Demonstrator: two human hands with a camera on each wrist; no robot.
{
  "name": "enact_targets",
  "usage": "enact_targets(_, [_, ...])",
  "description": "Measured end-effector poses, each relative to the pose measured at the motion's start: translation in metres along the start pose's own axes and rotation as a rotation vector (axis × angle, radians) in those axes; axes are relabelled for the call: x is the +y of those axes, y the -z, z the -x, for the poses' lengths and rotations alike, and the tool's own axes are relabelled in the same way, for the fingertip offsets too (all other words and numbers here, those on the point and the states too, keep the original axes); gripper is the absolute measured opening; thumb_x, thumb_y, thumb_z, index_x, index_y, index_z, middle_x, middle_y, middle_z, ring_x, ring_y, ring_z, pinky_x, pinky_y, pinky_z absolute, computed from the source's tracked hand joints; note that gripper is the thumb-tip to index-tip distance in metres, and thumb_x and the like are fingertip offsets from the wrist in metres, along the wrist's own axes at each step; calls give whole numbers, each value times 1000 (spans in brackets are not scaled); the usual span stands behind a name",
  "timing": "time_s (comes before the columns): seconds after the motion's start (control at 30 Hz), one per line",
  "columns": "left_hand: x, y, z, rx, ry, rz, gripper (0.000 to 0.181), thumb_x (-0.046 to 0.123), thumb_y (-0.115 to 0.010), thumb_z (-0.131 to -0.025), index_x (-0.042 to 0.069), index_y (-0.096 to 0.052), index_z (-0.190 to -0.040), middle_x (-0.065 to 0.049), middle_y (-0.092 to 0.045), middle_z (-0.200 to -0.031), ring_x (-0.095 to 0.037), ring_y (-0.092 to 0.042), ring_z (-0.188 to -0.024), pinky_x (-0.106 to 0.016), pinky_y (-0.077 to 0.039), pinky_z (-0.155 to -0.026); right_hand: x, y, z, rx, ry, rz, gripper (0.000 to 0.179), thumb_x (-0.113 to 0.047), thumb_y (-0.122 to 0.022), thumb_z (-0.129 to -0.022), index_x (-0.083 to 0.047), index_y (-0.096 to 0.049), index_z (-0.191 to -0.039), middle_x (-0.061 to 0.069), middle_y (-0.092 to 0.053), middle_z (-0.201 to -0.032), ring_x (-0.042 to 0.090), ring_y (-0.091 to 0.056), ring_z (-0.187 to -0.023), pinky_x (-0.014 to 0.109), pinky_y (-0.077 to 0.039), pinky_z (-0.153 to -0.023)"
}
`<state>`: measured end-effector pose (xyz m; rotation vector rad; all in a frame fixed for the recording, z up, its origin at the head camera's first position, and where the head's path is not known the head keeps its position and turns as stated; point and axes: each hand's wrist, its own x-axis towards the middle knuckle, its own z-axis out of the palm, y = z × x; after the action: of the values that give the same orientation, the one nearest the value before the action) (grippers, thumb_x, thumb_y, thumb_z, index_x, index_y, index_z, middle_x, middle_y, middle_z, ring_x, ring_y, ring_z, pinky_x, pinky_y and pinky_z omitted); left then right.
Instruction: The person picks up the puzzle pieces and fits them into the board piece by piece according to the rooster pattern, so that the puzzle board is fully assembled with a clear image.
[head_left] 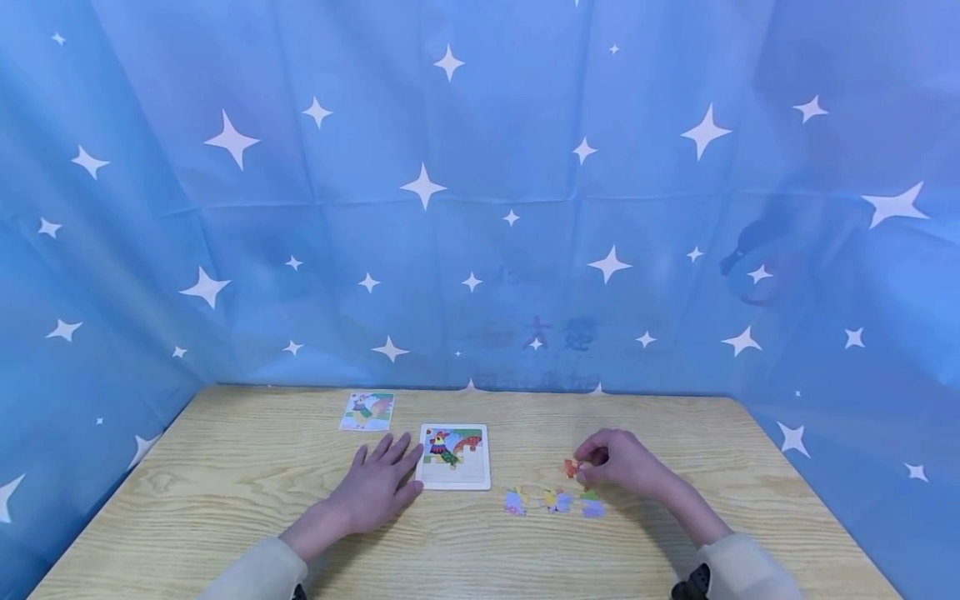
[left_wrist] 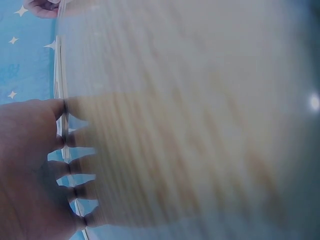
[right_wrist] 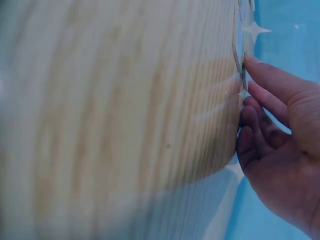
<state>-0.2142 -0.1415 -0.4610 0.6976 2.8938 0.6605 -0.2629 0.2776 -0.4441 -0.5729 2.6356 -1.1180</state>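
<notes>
A white-framed jigsaw puzzle (head_left: 453,484) lies on the table, partly filled, its picture showing a rooster. My left hand (head_left: 375,493) rests flat beside its left edge, fingers spread and straight, fingertips right at the frame. The left wrist view also shows those fingertips down on the tabletop. To the right of the puzzle, my right hand (head_left: 624,463) pinches a red puzzle piece (head_left: 572,468) between thumb and index finger, low over the table. Its other fingers are curled in, as the right wrist view shows. The fingertips hide part of the piece.
Several loose puzzle pieces (head_left: 515,502) lie in a row in front of the right hand, purple, yellow and green. A rooster picture card (head_left: 367,412) lies at the back left of the wooden table (head_left: 247,467). Behind stands a blue star-patterned curtain (head_left: 510,275).
</notes>
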Motion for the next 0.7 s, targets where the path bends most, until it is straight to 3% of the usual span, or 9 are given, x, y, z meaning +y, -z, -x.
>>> enact_targets(0.17, [-1,0,-2,6,-17,0,58,35,-51,-109,3,-42,-156,-26,-32,-161,-50,-21,-150,-76,-14,-111,2,-2,1,31,2,14,20,-9,-82,-86,-1,-75,-103,4,-63,-92,21,-60,-80,29,-52,-66])
enact_targets(0.37, [1,1,-1,3,13,17,57,35,-52,-109,4,-44,-156,-25,-33,-162,-48,-21,-150,-75,-14,-112,3,-3,-1,23,19,13,16,-9,-83,-86,-5,-70,-96,2,-63,-85,18,-59,-76,27,-50,-64])
enact_targets(0.7, [1,1,-1,4,21,8,58,37,-53,-108,4,-44,-155,-24,-33,-162,-47,-21,-151,-75,-15,-112,-3,-4,-1,48,38,-27,9,0,-73,-91,-5,-70,-97,3,-64,-85,16,-58,-74,28,-50,-61])
